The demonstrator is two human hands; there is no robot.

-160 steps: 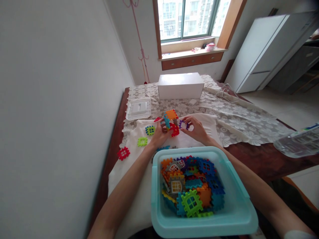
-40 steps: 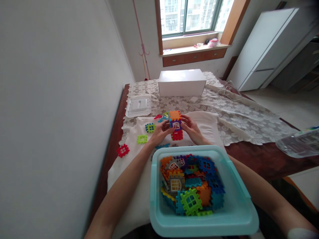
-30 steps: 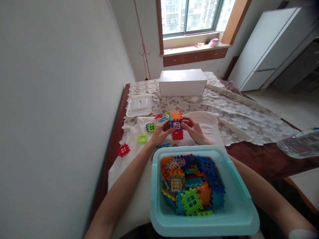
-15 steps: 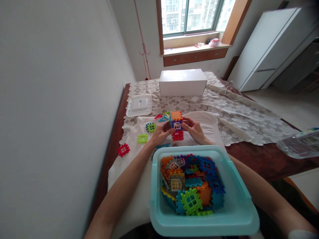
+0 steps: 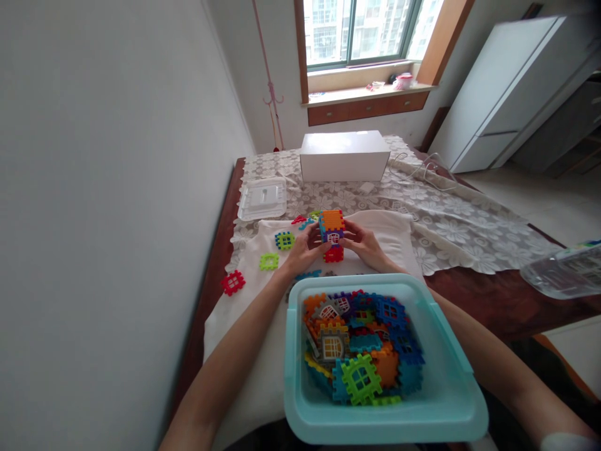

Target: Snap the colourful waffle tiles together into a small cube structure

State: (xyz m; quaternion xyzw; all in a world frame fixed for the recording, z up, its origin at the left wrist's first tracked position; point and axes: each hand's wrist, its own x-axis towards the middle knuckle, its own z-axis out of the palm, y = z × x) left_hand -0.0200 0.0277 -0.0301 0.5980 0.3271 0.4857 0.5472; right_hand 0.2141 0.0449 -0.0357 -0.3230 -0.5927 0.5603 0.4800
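Between my two hands is a small block house [image 5: 332, 220] of interlocking plastic panels, with an orange top, a purple front with a white window and a red panel [image 5: 333, 254] at its lower front. My left hand [image 5: 305, 250] grips its left side, thumb on the front. My right hand [image 5: 362, 245] holds the right side with fingers and thumb. Left of them on the white cloth lie a green-and-blue panel [image 5: 284, 240], a lime panel [image 5: 269, 261] and a red window panel [image 5: 233, 283]. More pieces lie partly hidden behind my left hand.
Close to me stands a turquoise bin [image 5: 451, 401] holding many coloured panels. A white lid [image 5: 263, 198] lies at the left of the table, and a long white box [image 5: 345, 156] stands at the back. A clear plastic container [image 5: 563, 272] is at the right.
The red lower panel now tilts and shows less of its face. Both hands keep their hold, with the fingers shifted slightly.
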